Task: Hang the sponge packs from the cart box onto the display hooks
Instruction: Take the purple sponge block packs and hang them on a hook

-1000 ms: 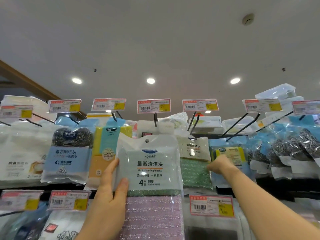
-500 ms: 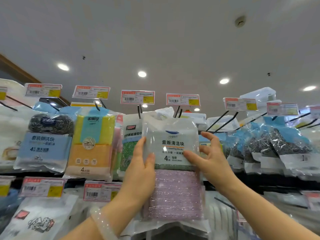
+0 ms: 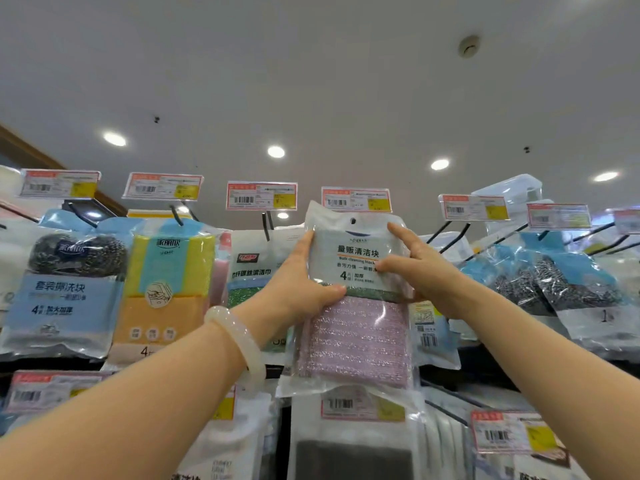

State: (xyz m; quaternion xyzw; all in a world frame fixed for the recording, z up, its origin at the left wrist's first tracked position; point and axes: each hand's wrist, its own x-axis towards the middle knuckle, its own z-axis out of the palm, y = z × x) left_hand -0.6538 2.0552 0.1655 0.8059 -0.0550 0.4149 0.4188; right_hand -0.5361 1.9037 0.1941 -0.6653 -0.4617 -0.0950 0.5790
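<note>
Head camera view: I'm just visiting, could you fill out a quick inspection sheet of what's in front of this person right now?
Surface: no table; a shop display of hooks hung with packs.
Job's things: sponge pack, white label above a pink sponge, held up with its hang hole just under a price tag; whether it is on a hook cannot be told. Cart box not in view.
Clutter: yellow sponge pack, steel scourer packs, more price tags.
Grippers: left hand grips the pack's left edge; right hand holds its right side, forefinger straight.
Cables: nothing seen.
Surroundings: white ceiling with round lights; a bangle on the left wrist.
</note>
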